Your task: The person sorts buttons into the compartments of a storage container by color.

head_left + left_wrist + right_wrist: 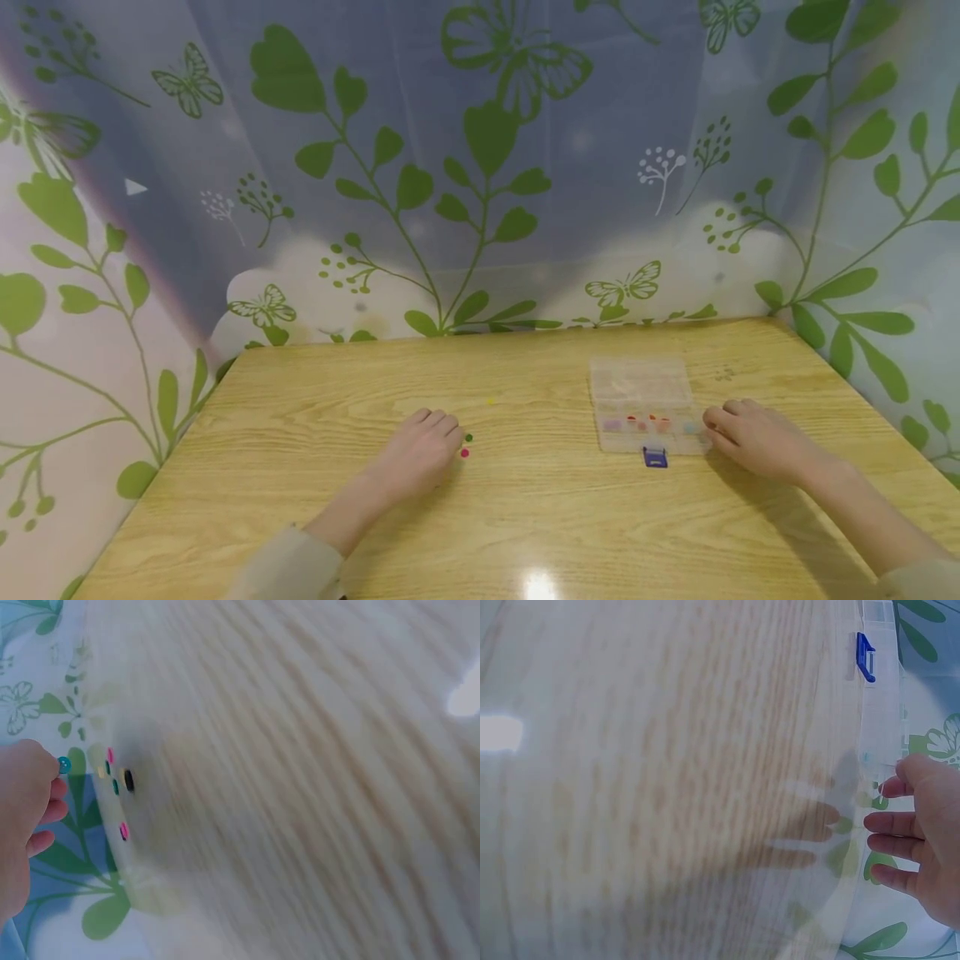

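My left hand (pixel 422 450) is low over the table, left of middle. In the left wrist view its thumb and forefinger pinch a small round teal bead (pixel 64 765); the other fingers are loosely bent. Close beside this hand lie a green bead (pixel 469 437) and a pink bead (pixel 465 453). A clear plastic organizer box (pixel 637 379) lies with its lid folded back and a blue latch (pixel 655 457) at the front. My right hand (pixel 761 435) pinches the box's right edge between thumb and forefinger, the remaining fingers spread below in the right wrist view.
Red, purple and blue bits (pixel 651 424) sit in the box's front compartments. A yellow bead (pixel 491 402) and, in the left wrist view, a dark bead (pixel 129 780) lie on the wooden table (pixel 525 517). A leaf-and-butterfly-patterned curtain (pixel 480 208) hangs behind.
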Demonstrator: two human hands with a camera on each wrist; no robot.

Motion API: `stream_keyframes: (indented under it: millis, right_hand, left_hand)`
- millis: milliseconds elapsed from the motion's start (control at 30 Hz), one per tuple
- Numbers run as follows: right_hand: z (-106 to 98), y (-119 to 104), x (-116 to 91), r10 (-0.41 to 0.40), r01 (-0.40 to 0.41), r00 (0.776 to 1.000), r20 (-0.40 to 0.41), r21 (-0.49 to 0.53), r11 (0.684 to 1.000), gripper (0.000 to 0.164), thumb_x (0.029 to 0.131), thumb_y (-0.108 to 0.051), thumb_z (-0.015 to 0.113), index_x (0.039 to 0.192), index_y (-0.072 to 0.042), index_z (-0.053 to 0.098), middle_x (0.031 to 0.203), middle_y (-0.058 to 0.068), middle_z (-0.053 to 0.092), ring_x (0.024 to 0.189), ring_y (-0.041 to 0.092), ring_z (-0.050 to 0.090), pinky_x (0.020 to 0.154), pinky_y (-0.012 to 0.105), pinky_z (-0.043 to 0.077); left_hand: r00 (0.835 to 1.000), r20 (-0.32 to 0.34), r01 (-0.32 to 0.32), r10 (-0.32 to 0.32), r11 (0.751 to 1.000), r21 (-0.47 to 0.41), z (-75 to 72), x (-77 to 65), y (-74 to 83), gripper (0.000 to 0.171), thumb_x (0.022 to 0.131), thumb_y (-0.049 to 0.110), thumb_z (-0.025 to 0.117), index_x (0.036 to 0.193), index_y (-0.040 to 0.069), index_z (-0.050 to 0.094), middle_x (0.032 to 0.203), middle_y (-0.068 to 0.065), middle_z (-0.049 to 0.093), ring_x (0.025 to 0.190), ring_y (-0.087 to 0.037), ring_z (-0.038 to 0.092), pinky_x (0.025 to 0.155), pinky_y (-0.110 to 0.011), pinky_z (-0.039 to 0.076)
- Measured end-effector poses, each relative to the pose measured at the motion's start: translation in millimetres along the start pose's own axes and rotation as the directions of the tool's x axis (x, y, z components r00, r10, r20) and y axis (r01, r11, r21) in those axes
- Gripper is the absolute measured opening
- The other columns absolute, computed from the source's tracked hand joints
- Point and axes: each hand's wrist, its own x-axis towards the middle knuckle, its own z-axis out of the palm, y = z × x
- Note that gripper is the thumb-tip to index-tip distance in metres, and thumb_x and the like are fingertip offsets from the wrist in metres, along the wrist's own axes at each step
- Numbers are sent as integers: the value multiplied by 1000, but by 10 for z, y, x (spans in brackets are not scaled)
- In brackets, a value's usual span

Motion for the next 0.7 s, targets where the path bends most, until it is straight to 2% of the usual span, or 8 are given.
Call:
stream_keyframes:
  millis: [133,300,467,567,700]
  right_hand:
    - [7,2,5,-5,5,1000,-12,-1,1000,8,87,-14,62,87,-16,55,75,-5,46,66,12,43,55,30,36]
    - [5,-1,15,-10,10,1000,-8,9,1000,5,88,-14,61,90,-14,57,77,-5,47,68,12,45,56,31,38]
    - [4,-2,14,-9,9,1000,-5,13,1000,5,88,-14,61,90,-14,57,77,-5,48,67,13,45,56,31,37]
    - [12,1,6,-4,4,1000,-7,4,1000,5,88,-14,61,90,-14,57,77,-5,48,68,13,45,57,32,38]
    - [20,8,-9,5,-5,1000,-4,1,1000,5,88,-14,62,90,-14,57,77,-5,48,68,13,45,57,32,38]
  left_hand:
    - [1000,4,-9,9,1000,-10,-25,105,39,11,78,7,67,80,10,57,79,0,54,76,-16,52,71,-28,43]
    - [1000,30,-2,3,1000,-7,-56,216,89,7,82,6,62,83,11,58,82,1,54,78,-15,53,74,-28,44]
    - [999,53,-5,5,1000,9,-78,333,137,8,81,6,61,86,11,59,84,1,56,81,-15,54,77,-28,44]
    - [999,37,-14,13,999,29,-64,409,168,9,79,6,62,85,12,58,84,1,56,80,-15,53,75,-28,44]
    - [999,-18,-42,43,998,42,-36,529,212,7,81,6,60,85,12,59,84,1,55,80,-15,53,74,-28,43]
